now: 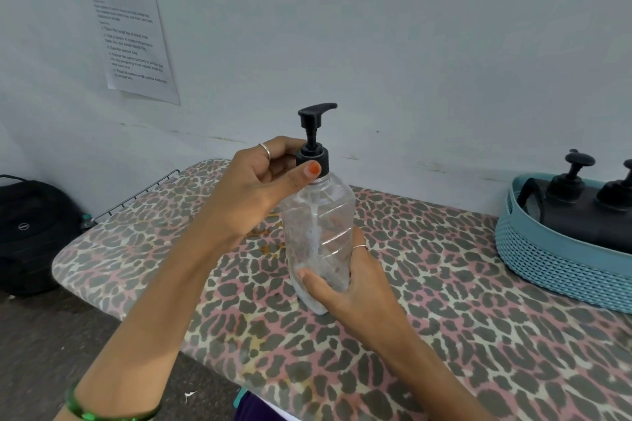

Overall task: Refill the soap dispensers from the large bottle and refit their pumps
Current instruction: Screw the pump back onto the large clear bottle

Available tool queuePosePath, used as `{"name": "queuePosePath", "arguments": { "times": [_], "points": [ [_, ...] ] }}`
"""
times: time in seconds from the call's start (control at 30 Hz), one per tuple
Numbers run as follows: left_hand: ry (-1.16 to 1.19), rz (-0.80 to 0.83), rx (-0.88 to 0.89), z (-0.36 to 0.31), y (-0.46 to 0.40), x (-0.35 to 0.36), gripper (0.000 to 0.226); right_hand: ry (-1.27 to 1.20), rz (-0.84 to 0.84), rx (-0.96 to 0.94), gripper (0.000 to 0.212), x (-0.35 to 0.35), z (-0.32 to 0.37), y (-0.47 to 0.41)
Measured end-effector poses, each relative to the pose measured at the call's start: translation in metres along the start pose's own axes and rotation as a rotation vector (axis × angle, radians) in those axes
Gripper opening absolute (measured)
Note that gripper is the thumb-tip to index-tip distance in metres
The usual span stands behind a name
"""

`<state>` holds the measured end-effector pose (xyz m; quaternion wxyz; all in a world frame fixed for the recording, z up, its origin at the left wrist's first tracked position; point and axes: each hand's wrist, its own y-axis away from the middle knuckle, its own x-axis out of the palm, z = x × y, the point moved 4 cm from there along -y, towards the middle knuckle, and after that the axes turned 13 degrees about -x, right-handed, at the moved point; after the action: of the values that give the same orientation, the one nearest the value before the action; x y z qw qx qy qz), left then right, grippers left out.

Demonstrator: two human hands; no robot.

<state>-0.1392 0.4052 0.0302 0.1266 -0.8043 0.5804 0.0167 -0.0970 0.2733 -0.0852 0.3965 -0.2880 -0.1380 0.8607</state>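
Note:
A clear plastic soap dispenser (319,215) stands tilted slightly on the leopard-print board (444,301), with only a little residue inside. Its black pump (313,133) sits on the neck, spout pointing right. My left hand (260,181) pinches the pump's black collar between thumb and fingers. My right hand (345,287) grips the lower part of the dispenser from the right and front. Two dark dispensers (581,202) with black pumps lie in a blue basket (554,260) at the right edge.
The board is an ironing board against a pale wall, with a wire rest (136,195) at its far left end. A black bag (30,232) sits on the floor to the left. A printed sheet (126,20) hangs on the wall.

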Motion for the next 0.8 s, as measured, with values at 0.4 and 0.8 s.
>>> {"name": "queuePosePath", "arguments": {
  "times": [0.4, 0.8],
  "points": [
    [0.006, -0.071, -0.012, 0.0035, -0.0007, 0.0026, 0.04, -0.002, -0.006, 0.005, 0.069, -0.0013, -0.0023, 0.0011],
    [-0.073, 0.029, -0.027, -0.0004, -0.0016, 0.0003, 0.029, -0.02, -0.007, 0.013, 0.065, -0.001, -0.0013, 0.0006]
  ]
}}
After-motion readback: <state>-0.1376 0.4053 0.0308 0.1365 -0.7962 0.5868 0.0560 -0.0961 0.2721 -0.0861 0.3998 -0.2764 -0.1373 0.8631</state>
